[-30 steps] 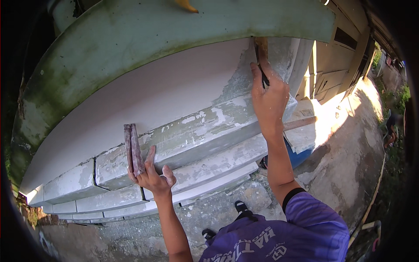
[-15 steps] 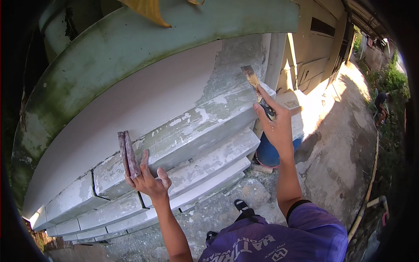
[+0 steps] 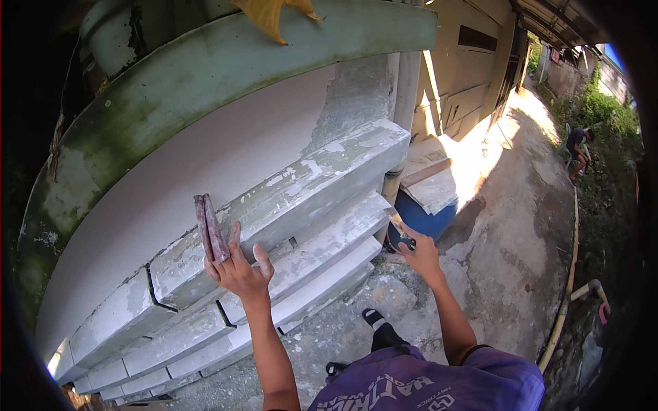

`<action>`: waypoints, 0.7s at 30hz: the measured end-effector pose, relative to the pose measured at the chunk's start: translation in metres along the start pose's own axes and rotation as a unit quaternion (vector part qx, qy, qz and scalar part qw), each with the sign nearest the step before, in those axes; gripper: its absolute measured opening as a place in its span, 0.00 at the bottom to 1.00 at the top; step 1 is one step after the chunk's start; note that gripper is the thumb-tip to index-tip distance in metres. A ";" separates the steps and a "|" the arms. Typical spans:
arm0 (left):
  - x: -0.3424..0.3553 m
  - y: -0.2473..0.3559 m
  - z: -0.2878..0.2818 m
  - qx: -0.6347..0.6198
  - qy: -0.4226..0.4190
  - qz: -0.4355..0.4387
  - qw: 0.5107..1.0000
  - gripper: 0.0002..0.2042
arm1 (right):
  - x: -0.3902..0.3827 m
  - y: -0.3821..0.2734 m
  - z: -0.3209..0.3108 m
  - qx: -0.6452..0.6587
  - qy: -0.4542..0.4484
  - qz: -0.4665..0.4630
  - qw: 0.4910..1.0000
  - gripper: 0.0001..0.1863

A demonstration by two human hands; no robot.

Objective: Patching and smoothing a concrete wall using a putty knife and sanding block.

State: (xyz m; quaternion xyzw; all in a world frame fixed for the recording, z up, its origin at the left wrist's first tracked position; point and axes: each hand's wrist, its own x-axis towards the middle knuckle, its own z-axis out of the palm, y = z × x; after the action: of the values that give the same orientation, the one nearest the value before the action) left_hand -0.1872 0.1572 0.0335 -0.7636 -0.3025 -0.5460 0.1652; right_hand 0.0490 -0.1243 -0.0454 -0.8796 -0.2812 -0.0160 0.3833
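Purple printed shirt, black shoes

Packages: you have none in view.
Labels: none on the wall, the tools or the ground around you.
Signs: none on the buildings along the lane ahead of you.
Screens: none anywhere you look.

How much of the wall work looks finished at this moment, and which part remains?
The upper wall panel looks smooth and evenly white, so it seems done. The left hand holds a reddish flat board against the stepped ledges; the right hand holds a small trowel low beside them. The ledges look patchy, with cracks and bare grey spots, so they seem left.
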 end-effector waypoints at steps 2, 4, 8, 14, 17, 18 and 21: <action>0.002 0.006 0.002 -0.010 0.001 0.003 1.000 0.21 | -0.036 0.076 0.034 -0.008 0.047 -0.030 0.998 0.29; 0.002 0.001 -0.002 -0.003 -0.001 0.007 1.000 0.21 | -0.074 0.076 0.045 -0.008 -0.050 0.086 0.995 0.30; 0.001 0.005 -0.007 -0.018 -0.018 -0.006 1.000 0.21 | -0.147 0.137 0.073 -0.035 -0.127 0.073 0.989 0.35; -0.003 0.004 0.000 0.014 -0.022 -0.002 1.000 0.21 | -0.161 0.159 0.092 -0.117 -0.354 0.054 0.926 0.38; 0.005 0.008 -0.003 0.011 -0.008 -0.011 1.000 0.21 | -0.135 0.153 0.087 -0.097 -0.365 0.045 0.925 0.37; 0.006 0.009 -0.003 0.009 -0.003 -0.015 1.000 0.21 | -0.123 0.149 0.089 -0.097 -0.393 0.032 0.914 0.37; 0.007 0.016 -0.008 0.044 -0.038 -0.046 0.997 0.21 | -0.095 0.148 0.094 -0.087 -0.448 -0.014 0.890 0.36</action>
State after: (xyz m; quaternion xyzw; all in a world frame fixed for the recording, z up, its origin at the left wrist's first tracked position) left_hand -0.1813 0.1419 0.0439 -0.7612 -0.3673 -0.5096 0.1612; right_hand 0.0261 -0.1873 -0.2330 -0.8191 -0.4328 0.3502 0.1383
